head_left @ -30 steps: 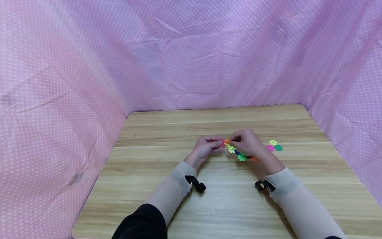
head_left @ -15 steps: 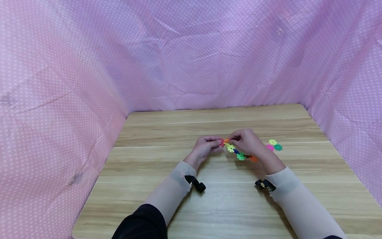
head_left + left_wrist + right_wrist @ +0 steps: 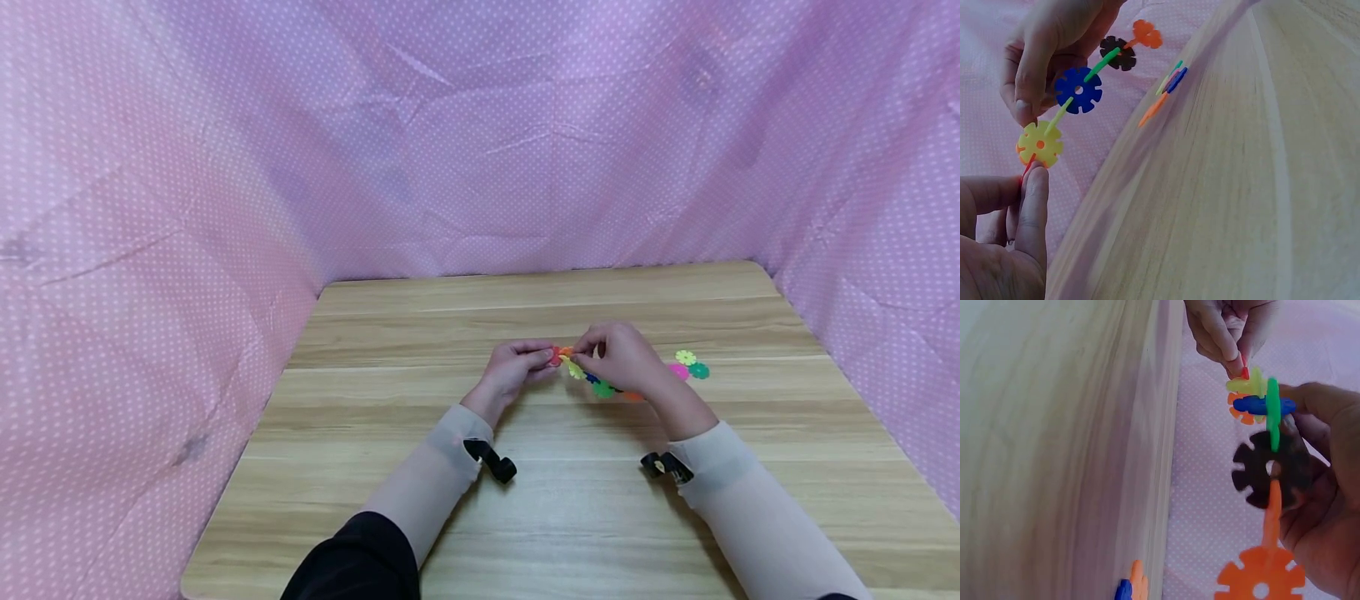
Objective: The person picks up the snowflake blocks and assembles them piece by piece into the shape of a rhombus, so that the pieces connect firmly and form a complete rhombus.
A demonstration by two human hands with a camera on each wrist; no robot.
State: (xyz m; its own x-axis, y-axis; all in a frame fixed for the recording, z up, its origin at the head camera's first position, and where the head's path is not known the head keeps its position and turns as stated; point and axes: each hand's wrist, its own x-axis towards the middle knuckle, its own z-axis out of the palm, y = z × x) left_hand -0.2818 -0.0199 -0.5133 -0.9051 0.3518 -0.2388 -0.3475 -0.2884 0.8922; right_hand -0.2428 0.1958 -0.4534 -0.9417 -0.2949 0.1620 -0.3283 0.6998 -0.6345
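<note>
Tabletop (image 3: 420,333): wood-grained. Right grip (image 3: 618,354): narrow, pinching orange disc (image 3: 566,352). Left grip (image 3: 512,368): pinching red disc (image 3: 555,357). Disc chain (image 3: 1089,95): from left grip toward four o'clock, head view. Step, judged: slotting orange disc onto chain. Next: likely alignment, firm press.

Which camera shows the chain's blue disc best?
The left wrist view: the blue disc faces the camera, notches and hole clear. The right wrist view shows it edge-on; the head view, only a small patch.

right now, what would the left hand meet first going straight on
Past its pinched red piece, the left hand would likely meet the yellow disc or overlapping orange disc; depth is unclear.
</note>
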